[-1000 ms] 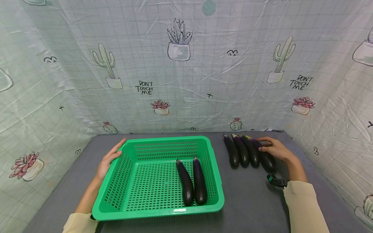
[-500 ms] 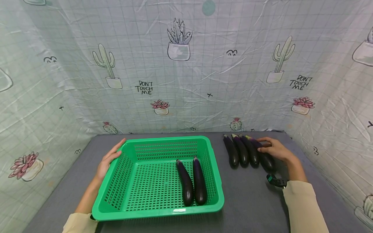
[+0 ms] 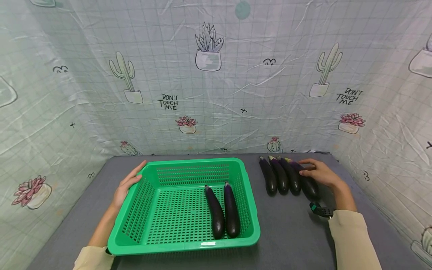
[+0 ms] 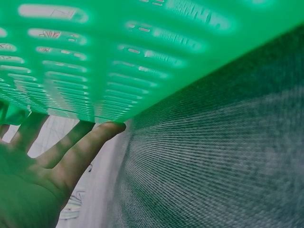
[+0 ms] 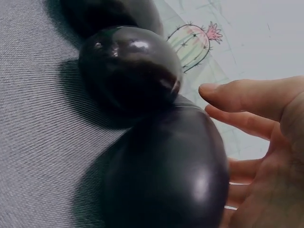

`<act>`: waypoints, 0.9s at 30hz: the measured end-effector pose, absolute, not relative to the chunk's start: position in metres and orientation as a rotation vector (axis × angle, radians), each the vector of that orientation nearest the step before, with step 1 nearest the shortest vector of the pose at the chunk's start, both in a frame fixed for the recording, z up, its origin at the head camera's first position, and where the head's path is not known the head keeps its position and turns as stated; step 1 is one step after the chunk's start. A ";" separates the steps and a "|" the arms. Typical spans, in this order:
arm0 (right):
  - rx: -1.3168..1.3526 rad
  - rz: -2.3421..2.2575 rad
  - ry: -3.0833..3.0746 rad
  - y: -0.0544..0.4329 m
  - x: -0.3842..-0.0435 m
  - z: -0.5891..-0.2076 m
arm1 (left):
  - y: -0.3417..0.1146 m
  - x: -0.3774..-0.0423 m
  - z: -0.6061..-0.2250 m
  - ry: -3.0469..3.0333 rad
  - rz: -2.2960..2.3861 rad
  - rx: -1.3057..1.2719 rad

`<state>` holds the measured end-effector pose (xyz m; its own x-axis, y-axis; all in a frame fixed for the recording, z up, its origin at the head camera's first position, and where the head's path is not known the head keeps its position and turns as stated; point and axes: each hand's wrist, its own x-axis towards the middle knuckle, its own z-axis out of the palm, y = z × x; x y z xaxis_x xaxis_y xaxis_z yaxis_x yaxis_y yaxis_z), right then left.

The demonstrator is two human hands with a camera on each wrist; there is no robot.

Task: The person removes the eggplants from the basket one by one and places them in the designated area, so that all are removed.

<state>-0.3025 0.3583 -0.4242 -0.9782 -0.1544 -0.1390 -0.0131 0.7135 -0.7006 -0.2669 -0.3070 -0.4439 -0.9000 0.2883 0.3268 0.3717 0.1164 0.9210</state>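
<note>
In the head view, my left hand (image 3: 125,187) lies against the left side of a green plastic basket (image 3: 183,246), fingers stretched along its outer wall. The left wrist view shows the hand (image 4: 42,175) with spread fingers under the slotted wall (image 4: 102,61). Two dark eggplants, one on the left (image 3: 216,215) and one on the right (image 3: 231,213), lie inside the basket. My right hand (image 3: 318,172) rests at the rightmost eggplant (image 3: 309,187) of a row on the table. Seen from the right wrist, its thumb and loosely bent fingers (image 5: 247,97) lie along that eggplant's side (image 5: 166,171), not wrapped round it.
Three more eggplants, left (image 3: 268,178), middle (image 3: 281,176) and right (image 3: 292,178), lie side by side right of the basket. The grey tabletop (image 3: 283,232) ends at a printed cloth backdrop (image 3: 229,82), with cloth on both sides too.
</note>
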 end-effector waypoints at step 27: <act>-0.324 -1.378 2.769 0.336 -0.285 -0.372 | -0.306 -0.267 -0.444 -2.265 -1.987 -0.699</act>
